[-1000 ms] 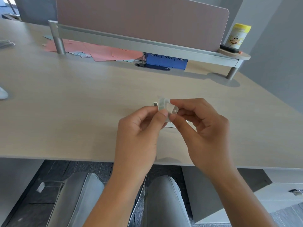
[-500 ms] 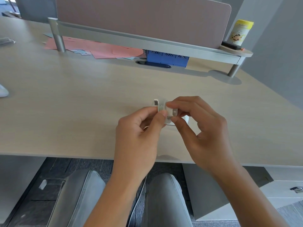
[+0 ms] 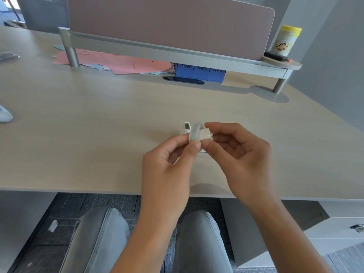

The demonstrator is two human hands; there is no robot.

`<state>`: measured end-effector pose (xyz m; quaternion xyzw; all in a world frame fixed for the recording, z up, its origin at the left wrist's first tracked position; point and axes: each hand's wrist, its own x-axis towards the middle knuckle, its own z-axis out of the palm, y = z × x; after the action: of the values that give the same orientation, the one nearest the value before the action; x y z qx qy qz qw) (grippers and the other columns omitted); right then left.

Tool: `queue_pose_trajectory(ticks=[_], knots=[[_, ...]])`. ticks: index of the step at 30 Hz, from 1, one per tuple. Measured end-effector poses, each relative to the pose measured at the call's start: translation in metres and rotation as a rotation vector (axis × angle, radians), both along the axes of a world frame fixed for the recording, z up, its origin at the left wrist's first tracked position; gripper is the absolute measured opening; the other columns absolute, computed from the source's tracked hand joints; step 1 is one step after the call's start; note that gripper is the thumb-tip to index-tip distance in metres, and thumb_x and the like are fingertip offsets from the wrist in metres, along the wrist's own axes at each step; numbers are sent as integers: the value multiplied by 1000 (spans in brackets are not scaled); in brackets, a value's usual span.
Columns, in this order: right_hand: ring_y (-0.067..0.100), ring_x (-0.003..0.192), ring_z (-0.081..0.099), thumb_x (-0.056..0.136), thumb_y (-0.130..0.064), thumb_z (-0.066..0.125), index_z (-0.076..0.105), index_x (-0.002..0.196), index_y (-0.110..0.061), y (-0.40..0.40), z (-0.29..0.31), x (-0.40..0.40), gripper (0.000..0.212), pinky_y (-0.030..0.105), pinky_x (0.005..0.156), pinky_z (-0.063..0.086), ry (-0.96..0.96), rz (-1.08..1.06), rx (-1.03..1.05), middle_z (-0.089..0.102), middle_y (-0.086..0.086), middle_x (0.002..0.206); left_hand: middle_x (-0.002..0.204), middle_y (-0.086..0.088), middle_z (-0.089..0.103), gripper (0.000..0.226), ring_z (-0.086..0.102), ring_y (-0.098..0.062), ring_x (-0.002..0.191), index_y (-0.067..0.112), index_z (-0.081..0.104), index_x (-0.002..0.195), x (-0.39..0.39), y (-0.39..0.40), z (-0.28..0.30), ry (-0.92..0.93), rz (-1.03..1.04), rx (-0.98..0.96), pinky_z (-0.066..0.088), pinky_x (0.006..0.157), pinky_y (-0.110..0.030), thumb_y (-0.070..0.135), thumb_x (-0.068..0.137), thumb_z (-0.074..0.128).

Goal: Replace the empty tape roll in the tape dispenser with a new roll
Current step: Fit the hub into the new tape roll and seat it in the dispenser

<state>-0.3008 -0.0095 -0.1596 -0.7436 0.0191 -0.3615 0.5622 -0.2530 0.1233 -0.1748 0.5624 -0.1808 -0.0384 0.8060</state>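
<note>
- Pinching from both sides, the left hand (image 3: 167, 166) and right hand (image 3: 242, 154) meet above the bench (image 3: 98, 125), just inside its near edge.
- Left grip: thumb and forefinger pressed together on the small white tape dispenser (image 3: 187, 129), whose dark-windowed end pokes out at 11 o'clock from the fingertips.
- Right grip: thumb and forefinger closed on the tape roll (image 3: 204, 133) — a pale, translucent ring held touching the dispenser at its 3 o'clock side.
- Whether the roll is seated in the dispenser or only laid against it cannot be told; the fingers hide the join.
- Both pieces are held clear of the bench top, and a sliver of something pale lies on the surface beneath the hands, mostly hidden.
- Farther out at 12 o'clock, a blue box (image 3: 201, 72) sits under the raised shelf (image 3: 177, 54), with pink papers (image 3: 122, 63) spread at 11 o'clock.
- At 1 o'clock, on the shelf's rounded end, stands a yellow-lidded canister (image 3: 286, 41).
- At 6 o'clock — below the bench edge — grey-trousered knees (image 3: 197, 243) show.
</note>
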Motion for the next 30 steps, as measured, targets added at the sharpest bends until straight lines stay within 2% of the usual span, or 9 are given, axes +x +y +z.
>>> queue_pose_trajectory(ticks=[2,5,9,14,17,22,25,30], knots=[[12,84,73,85,1,82,78,106,-22,0,1,1,31,31,85,61,-4,0,-44,79,-2,101,96,1,85,14,79,-17,100,19,83,100,1,0,2,-9,16,0,57,103,-46,16,93,71],[10,79,72,85,5,80,79,106,-24,0,3,2,36,32,84,61,-16,18,-73,75,2,107,93,1,85,21,79,-11,93,18,83,97,0,-1,5,23,12,-34,61,98,-39,5,98,67],[12,79,75,86,7,78,80,107,-15,0,4,0,31,29,82,61,13,66,54,78,6,104,93,2,85,24,80,-12,93,21,83,99,1,0,7,10,8,-18,59,99,-39,4,97,66],[14,84,75,87,1,79,78,110,-16,-1,2,0,28,31,85,62,22,46,54,80,-7,97,93,0,86,19,80,-15,97,16,83,98,0,1,6,24,4,-19,58,101,-40,4,95,69],[13,86,76,86,0,81,78,107,-19,-2,2,-1,28,32,87,62,28,33,23,81,-8,95,93,-1,86,18,80,-17,97,15,83,96,0,1,8,41,4,-36,58,101,-41,4,94,70],[21,90,76,86,0,82,77,105,-23,-1,4,-4,31,35,86,62,-28,23,-116,77,5,104,97,-1,86,15,80,-19,99,12,82,102,0,1,9,31,2,-38,58,102,-45,6,94,72],[18,92,75,88,3,79,77,110,-18,-3,4,-5,30,30,87,60,-45,-8,-233,74,5,107,93,-1,86,16,81,-20,96,15,83,100,0,-1,8,18,18,-20,60,99,-43,6,95,71],[20,98,74,90,6,77,79,114,-8,-10,2,-8,28,36,87,61,-51,-73,-456,71,6,110,91,-1,85,18,81,-20,93,20,84,96,-1,-3,8,10,28,11,61,96,-42,8,95,70]])
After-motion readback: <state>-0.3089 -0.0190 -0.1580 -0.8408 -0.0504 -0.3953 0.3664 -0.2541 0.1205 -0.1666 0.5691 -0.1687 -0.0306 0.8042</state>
